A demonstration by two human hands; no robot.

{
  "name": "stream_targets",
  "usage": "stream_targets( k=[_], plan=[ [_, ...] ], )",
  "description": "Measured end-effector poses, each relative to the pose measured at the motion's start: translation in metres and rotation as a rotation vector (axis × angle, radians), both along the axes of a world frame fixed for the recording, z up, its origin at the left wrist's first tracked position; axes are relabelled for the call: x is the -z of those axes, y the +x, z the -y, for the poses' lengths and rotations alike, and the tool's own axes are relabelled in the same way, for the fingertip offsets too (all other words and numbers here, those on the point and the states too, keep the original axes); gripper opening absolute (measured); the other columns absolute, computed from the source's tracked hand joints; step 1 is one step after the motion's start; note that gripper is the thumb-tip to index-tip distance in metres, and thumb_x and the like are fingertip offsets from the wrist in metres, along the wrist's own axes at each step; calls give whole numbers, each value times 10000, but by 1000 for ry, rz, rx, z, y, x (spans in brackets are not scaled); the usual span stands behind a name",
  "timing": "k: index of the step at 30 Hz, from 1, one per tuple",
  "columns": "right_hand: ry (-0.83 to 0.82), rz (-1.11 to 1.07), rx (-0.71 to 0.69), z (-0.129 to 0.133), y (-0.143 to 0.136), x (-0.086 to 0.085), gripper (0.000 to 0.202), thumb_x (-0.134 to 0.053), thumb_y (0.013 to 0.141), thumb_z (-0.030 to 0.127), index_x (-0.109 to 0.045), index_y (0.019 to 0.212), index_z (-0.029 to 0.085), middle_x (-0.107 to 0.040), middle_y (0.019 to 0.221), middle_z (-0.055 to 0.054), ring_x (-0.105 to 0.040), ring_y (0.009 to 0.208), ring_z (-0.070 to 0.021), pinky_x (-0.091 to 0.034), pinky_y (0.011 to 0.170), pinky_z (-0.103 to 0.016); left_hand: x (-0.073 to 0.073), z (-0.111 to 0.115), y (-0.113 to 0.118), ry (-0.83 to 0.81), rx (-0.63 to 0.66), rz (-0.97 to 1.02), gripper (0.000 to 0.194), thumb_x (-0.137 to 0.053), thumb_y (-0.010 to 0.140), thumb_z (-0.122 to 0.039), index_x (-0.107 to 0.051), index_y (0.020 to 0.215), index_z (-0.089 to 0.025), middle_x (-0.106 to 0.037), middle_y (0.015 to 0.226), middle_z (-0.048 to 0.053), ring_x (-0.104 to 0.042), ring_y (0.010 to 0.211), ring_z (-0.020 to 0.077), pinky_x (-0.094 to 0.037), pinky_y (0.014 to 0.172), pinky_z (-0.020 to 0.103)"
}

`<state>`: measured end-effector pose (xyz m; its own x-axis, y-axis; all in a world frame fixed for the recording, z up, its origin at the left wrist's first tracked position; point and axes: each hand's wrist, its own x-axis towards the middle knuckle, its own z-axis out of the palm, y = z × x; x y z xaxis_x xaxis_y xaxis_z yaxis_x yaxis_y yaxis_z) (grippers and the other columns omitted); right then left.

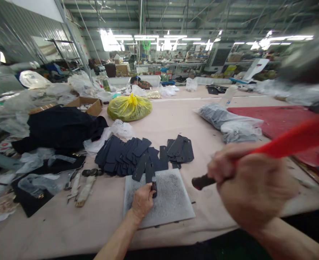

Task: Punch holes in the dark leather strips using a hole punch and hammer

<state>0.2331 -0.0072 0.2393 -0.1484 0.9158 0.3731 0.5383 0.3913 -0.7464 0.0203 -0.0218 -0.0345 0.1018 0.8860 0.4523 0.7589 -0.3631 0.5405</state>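
My left hand [142, 199] grips a short dark tool [154, 188] over the grey speckled board [173, 196], at the near end of a dark strip [149, 171]. Raised at the right and blurred, my right hand [253, 184] is closed around the handle of a hammer [292, 135]. Its handle is red with a dark end, and the grey head is smeared at the upper right. Behind the board, many dark flat pieces [124, 155] lie overlapping, with a smaller pile [180, 148] to their right.
Hand tools [85, 189] lie left of the board. Farther left are black cloth [59, 126] and clear plastic bags. A yellow bag [129, 107] stands behind the pieces. At the right are a bagged grey bundle [224, 117] and a red sheet [267, 115].
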Motion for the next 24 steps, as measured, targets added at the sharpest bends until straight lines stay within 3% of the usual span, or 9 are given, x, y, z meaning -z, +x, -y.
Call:
stream_targets(
  k=[3,6,10,13,15,18,21,24],
  plan=[
    [-123,281,-133,4,6,53,353,-423,947,515,-521,756,234,-421,487,31,-326,391,-120,-253,438,-284,-2,0,1,-21,-7,4,177,-516,841,-103,-626,942,-198,-695,757,49,-694,728,212,-547,675,294],
    [-239,520,-221,-4,36,92,264,-469,930,422,-536,780,215,-521,563,0,-380,441,-120,-242,461,-271,-1,0,0,-22,-12,17,166,-520,849,-113,-629,936,-200,-691,740,46,-695,720,208,-543,670,283],
    [-626,318,-72,-20,83,132,338,-408,952,436,-486,715,208,-480,550,26,-394,448,-105,-274,434,-213,3,-1,-2,-13,-14,20,170,-514,865,-125,-634,954,-204,-694,736,48,-701,727,215,-547,670,290],
    [-815,291,109,-27,107,175,351,-322,976,415,-498,760,204,-448,531,48,-360,375,-101,-309,387,-211,3,-1,-3,-1,-15,13,145,-511,874,-143,-630,934,-200,-698,740,49,-702,718,217,-546,650,291],
    [-779,396,190,-28,116,201,308,-341,973,353,-535,804,183,-535,614,-9,-475,446,-143,-410,454,-265,1,-1,-2,-2,-21,3,135,-502,883,-152,-626,917,-192,-701,747,51,-702,713,215,-543,641,287],
    [-620,476,232,-29,109,221,162,-473,916,252,-584,949,139,-626,983,-170,-615,856,-262,-488,752,-399,0,-1,-2,-9,-20,-21,157,-485,902,-173,-630,962,-176,-713,775,60,-703,716,218,-545,638,293],
    [-312,522,71,-25,70,219,296,-516,890,208,-570,1173,138,-527,1301,-184,-484,1194,-306,-378,998,-452,2,-1,-3,-21,-18,-36,196,-478,915,-191,-636,1029,-165,-734,849,76,-713,742,219,-558,655,299],
    [-149,474,-186,-19,13,216,408,-536,888,240,-538,1291,177,-491,1398,-124,-429,1272,-277,-329,1067,-428,5,-2,-4,-50,-11,-22,228,-466,928,-197,-636,1077,-172,-744,942,79,-720,813,206,-568,710,287]
  ],
)
